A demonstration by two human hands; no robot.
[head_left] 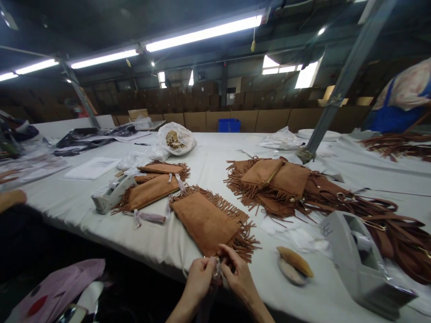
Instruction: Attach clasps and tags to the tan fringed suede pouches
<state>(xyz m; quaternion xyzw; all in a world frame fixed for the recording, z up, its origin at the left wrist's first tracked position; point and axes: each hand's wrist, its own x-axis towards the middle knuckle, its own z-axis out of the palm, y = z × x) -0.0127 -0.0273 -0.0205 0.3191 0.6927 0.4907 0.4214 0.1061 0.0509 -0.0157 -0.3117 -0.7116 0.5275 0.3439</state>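
Pouch [205,220], flat tan fringed suede, laid at edge of white-covered table [215,166], likely for access; left hand [199,274] clamped on crinkled translucent wrap [216,269], right hand [238,272] beside it, grip unclear.

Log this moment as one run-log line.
left hand: pinching translucent wrap | right hand: at near end of fringed brown bag | bag: lying on table | right side: tape dispenser, more fringed bags
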